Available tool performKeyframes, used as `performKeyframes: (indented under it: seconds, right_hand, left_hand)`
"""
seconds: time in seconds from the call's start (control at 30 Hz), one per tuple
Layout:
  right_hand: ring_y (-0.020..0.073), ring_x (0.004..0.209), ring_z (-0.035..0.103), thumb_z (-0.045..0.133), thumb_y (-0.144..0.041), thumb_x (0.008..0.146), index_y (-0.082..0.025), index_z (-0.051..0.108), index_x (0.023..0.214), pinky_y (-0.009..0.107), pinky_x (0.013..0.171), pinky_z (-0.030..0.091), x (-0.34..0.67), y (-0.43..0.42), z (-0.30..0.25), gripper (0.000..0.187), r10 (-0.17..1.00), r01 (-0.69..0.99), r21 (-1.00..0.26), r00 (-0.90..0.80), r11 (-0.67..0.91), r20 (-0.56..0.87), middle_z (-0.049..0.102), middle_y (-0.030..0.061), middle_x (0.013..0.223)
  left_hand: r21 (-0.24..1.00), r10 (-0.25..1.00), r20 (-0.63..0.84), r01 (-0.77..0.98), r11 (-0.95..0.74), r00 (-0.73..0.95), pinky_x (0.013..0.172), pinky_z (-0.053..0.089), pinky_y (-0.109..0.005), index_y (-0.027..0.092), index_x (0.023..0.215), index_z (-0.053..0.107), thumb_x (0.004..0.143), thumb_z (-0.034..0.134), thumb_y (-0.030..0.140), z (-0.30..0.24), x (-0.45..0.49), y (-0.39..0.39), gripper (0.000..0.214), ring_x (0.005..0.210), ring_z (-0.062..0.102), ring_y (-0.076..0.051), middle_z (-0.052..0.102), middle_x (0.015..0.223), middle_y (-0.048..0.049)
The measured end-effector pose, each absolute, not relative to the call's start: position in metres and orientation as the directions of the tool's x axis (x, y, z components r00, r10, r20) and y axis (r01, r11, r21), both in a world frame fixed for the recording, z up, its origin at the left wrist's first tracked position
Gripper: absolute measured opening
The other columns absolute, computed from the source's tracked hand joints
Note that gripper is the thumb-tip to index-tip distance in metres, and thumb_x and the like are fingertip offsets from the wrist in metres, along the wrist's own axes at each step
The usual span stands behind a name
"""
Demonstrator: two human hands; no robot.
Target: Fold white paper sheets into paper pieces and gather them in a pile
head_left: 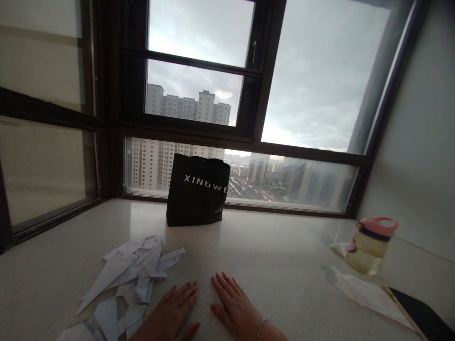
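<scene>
My left hand lies flat on the pale speckled sill, palm down, with its fingers stretched out and nothing in it. Beside it on the left is a loose pile of folded white paper pieces; the hand and forearm overlap the pile's near right edge. My right hand also rests palm down on the sill, fingers extended and thumb apart, holding nothing. A bracelet circles its wrist. A small gap separates the two hands. Beyond them a black bag with white lettering stands upright near the window.
At the right stands a yellowish clear bottle with a pink lid. Nearer lie a crumpled white tissue and a dark flat object, cut off by the frame. Dark window frames border the sill at the back and left.
</scene>
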State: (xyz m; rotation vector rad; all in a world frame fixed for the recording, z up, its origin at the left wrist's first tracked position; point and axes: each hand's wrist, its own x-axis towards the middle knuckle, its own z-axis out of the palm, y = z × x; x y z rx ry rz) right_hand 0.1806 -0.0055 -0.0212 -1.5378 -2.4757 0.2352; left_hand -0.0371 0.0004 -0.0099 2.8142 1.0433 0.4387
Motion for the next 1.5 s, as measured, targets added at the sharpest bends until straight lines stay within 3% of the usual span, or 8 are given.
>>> performKeyframes:
  seconds: [0.2, 0.37, 0.8, 1.2, 1.5]
  right_hand:
    - [0.0237, 0.122, 0.019, 0.029, -0.051, 0.081, -0.018, 0.023, 0.128, 0.042, 0.098, 0.021, 0.181, -0.005, -0.022, 0.058, 0.898, 0.862, -0.252, -0.428, 0.441, 0.106, 0.025, 0.0079, 0.133]
    - [0.0235, 0.122, 0.016, 0.026, -0.051, 0.081, -0.015, 0.021, 0.129, 0.042, 0.099, 0.019, 0.18, -0.007, -0.017, 0.06, 0.901, 0.869, -0.245, -0.429, 0.43, 0.059, 0.023, 0.0086, 0.134]
    - [0.0246, 0.122, 0.016, 0.023, -0.052, 0.081, -0.013, 0.022, 0.129, 0.042, 0.099, 0.019, 0.18, -0.007, -0.015, 0.061, 0.897, 0.87, -0.226, -0.44, 0.439, 0.047, 0.022, 0.0102, 0.133]
    - [0.0243, 0.122, 0.017, 0.023, -0.053, 0.081, -0.015, 0.021, 0.129, 0.042, 0.099, 0.02, 0.181, -0.006, -0.016, 0.061, 0.893, 0.868, -0.216, -0.445, 0.447, 0.063, 0.022, 0.0096, 0.133]
    - [0.0244, 0.122, 0.015, 0.022, -0.053, 0.081, -0.013, 0.022, 0.129, 0.043, 0.099, 0.018, 0.18, -0.007, -0.014, 0.062, 0.896, 0.865, -0.242, -0.442, 0.439, 0.044, 0.021, 0.0103, 0.134]
  left_hand:
    - [0.207, 0.639, 0.129, 0.609, -0.766, 0.759, 0.095, 0.03, -0.036, 0.024, 0.125, 0.031, 0.08, 0.026, 0.051, -0.011, -0.037, 0.007, 0.052, 0.117, 0.031, -0.021, 0.031, 0.129, -0.0027]
    - [0.206, 0.643, 0.179, 0.611, -0.764, 0.745, 0.095, 0.029, -0.036, 0.025, 0.125, 0.03, 0.081, 0.027, 0.049, -0.009, -0.037, 0.004, 0.05, 0.117, 0.032, -0.02, 0.033, 0.128, -0.003]
    - [0.16, 0.692, 0.041, 0.678, -0.717, 0.721, 0.095, 0.027, -0.04, 0.017, 0.124, 0.032, 0.081, 0.017, 0.053, 0.009, -0.03, -0.006, 0.058, 0.118, 0.027, -0.021, 0.028, 0.129, -0.0061]
    - [0.147, 0.676, 0.108, 0.661, -0.736, 0.729, 0.095, 0.029, -0.037, 0.023, 0.123, 0.033, 0.082, 0.021, 0.051, 0.004, -0.032, -0.005, 0.052, 0.117, 0.031, -0.02, 0.032, 0.128, -0.0044]
    - [0.174, 0.674, 0.075, 0.656, -0.735, 0.735, 0.095, 0.028, -0.039, 0.021, 0.124, 0.031, 0.081, 0.021, 0.052, 0.003, -0.031, -0.001, 0.054, 0.118, 0.029, -0.021, 0.029, 0.129, -0.0057]
